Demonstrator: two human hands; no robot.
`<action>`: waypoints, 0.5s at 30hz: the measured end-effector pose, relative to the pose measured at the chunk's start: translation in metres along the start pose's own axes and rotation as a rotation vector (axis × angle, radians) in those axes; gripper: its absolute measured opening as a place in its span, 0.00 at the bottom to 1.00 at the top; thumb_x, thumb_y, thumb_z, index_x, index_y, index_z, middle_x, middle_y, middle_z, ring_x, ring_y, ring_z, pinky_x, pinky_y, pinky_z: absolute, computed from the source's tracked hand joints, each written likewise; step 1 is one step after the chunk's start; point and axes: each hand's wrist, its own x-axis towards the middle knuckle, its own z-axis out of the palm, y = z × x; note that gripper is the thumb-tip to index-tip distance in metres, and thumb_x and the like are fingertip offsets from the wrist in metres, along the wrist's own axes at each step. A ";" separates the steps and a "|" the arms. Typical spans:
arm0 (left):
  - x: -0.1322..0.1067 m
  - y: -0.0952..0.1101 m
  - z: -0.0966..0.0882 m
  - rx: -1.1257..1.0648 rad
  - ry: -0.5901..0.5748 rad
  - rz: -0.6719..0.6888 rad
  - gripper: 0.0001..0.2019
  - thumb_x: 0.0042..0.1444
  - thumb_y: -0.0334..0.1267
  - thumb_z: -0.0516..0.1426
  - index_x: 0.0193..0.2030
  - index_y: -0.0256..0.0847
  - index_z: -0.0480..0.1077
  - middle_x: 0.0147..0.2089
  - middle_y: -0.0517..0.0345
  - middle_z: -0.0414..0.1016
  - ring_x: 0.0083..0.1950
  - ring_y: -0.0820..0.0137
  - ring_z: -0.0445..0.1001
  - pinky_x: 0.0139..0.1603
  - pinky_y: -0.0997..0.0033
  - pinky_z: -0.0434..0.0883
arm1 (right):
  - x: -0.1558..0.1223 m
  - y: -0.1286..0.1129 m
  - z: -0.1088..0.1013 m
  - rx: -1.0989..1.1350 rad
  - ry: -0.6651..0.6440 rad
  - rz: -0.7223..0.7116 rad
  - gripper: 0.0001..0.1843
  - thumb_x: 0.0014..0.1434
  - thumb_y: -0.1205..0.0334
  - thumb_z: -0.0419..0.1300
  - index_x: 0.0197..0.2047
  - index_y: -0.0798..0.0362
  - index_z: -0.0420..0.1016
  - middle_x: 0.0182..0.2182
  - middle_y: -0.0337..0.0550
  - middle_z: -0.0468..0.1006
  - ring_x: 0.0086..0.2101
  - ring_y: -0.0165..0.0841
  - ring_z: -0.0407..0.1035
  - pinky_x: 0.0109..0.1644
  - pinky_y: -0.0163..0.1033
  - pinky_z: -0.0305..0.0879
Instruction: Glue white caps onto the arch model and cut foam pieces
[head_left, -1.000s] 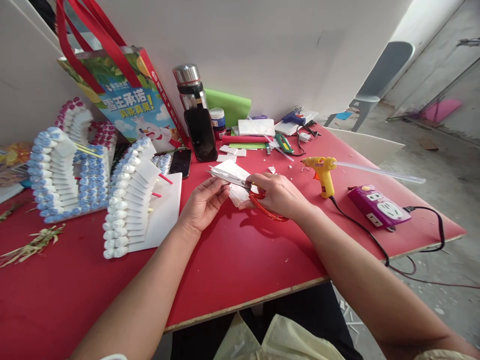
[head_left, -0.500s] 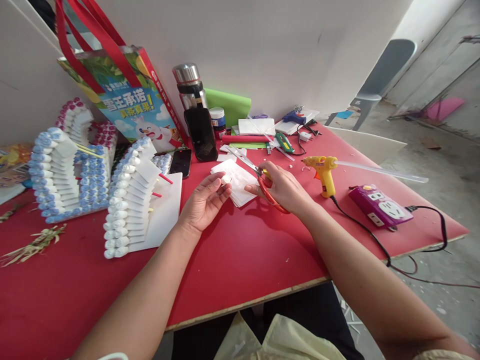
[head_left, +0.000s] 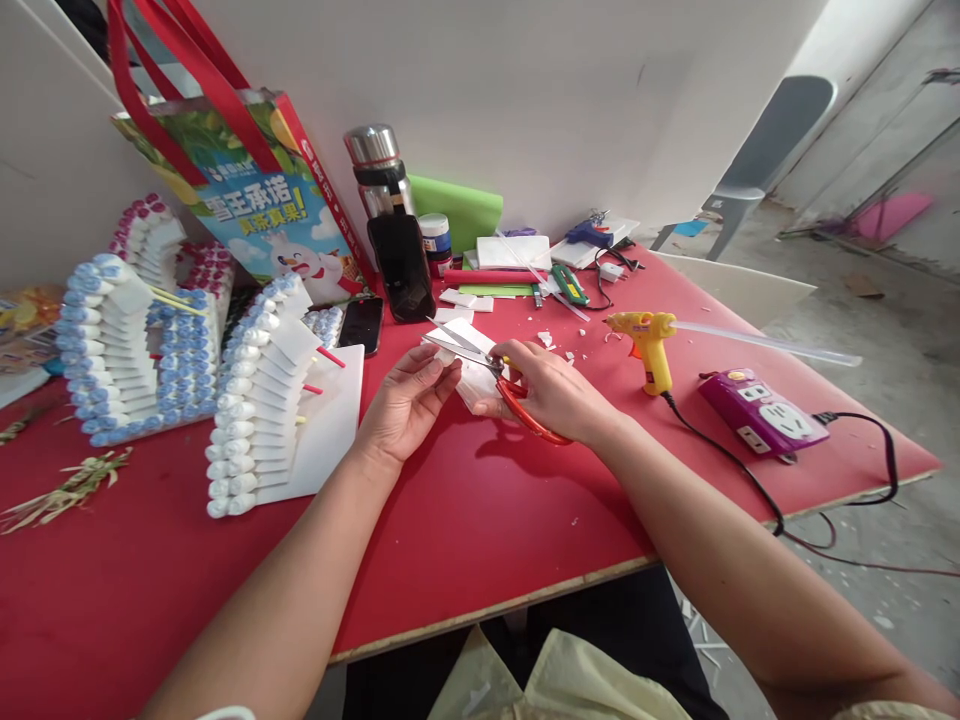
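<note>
Between the thumb and fingers of my left hand (head_left: 405, 405) is a small white piece (head_left: 445, 357), maybe paper; its exact shape is partly hidden. My right hand (head_left: 559, 395) grips scissors (head_left: 529, 415) with red-orange handles. Their blades are parted and point left, reaching over the white piece at my left fingertips. Whether they touch it I cannot tell. Beneath both hands lies a stack of thin white sheets (head_left: 476, 388) on the red table (head_left: 450, 530).
To the left stand curved models of rolled white and blue pieces (head_left: 240, 440). A yellow glue gun (head_left: 651, 350) and a purple power strip (head_left: 765, 410) lie right. Behind are a phone (head_left: 401, 270) against a steel flask (head_left: 373, 150), a green cutter (head_left: 570, 285) and white scraps (head_left: 546, 340).
My right hand has moved left with the scissors, bringing the blades to the white piece. The sheets below have shifted slightly, and white scraps now show to their right. My left hand stays nearly still.
</note>
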 end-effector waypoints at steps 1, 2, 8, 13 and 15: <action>0.000 0.000 0.000 -0.001 -0.003 -0.001 0.11 0.47 0.26 0.69 0.38 0.39 0.78 0.38 0.57 0.82 0.41 0.72 0.81 0.50 0.74 0.77 | 0.000 0.000 0.000 0.000 -0.006 -0.003 0.33 0.56 0.34 0.61 0.54 0.50 0.68 0.39 0.47 0.72 0.33 0.35 0.66 0.37 0.37 0.61; 0.000 0.000 0.000 0.000 -0.006 -0.003 0.11 0.47 0.26 0.69 0.38 0.39 0.78 0.38 0.57 0.82 0.41 0.73 0.80 0.50 0.74 0.77 | 0.000 0.000 0.000 0.001 -0.012 -0.008 0.34 0.55 0.33 0.61 0.53 0.50 0.68 0.39 0.47 0.72 0.33 0.35 0.66 0.37 0.37 0.61; 0.000 -0.001 0.001 0.027 -0.044 -0.007 0.11 0.47 0.27 0.69 0.39 0.38 0.78 0.37 0.59 0.81 0.41 0.74 0.80 0.50 0.75 0.76 | 0.001 0.001 0.002 -0.002 -0.019 -0.030 0.34 0.54 0.32 0.62 0.52 0.50 0.69 0.39 0.47 0.73 0.33 0.36 0.67 0.37 0.37 0.60; 0.000 -0.001 0.000 0.026 -0.064 -0.017 0.10 0.49 0.27 0.68 0.39 0.38 0.79 0.37 0.58 0.81 0.41 0.75 0.79 0.50 0.76 0.76 | 0.001 0.001 0.002 -0.012 -0.003 -0.032 0.32 0.54 0.34 0.62 0.51 0.50 0.71 0.37 0.46 0.74 0.32 0.35 0.67 0.36 0.36 0.59; 0.000 -0.001 0.001 0.025 -0.052 -0.021 0.10 0.48 0.27 0.68 0.39 0.37 0.79 0.37 0.58 0.81 0.40 0.74 0.80 0.49 0.76 0.76 | 0.001 0.000 0.001 -0.023 0.009 -0.040 0.31 0.55 0.35 0.63 0.50 0.51 0.71 0.35 0.45 0.74 0.31 0.34 0.66 0.35 0.36 0.58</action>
